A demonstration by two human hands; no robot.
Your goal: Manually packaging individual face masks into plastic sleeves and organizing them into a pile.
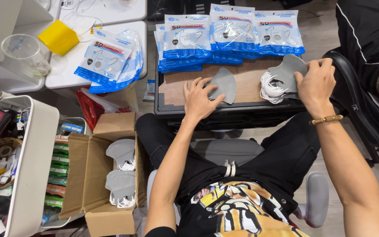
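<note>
On the brown work board (242, 83) over the lap:
Left hand (198, 98): flat, fingers spread, pressing on the edge of a single grey face mask (224, 84).
Right hand (316, 83): well apart from the left, fingers curled onto a stack of grey masks (286, 72) with white ear loops.
Cardboard box (84, 175): open by the left knee, holding more grey masks.
Far edge: bagged masks (233, 35) in blue-and-white packets, lying in overlapping rows.

Grey masks (223, 84), white ear loops (270, 89); blue-white packets (233, 30); yellow pouch (58, 37); brown carton (80, 175).
</note>
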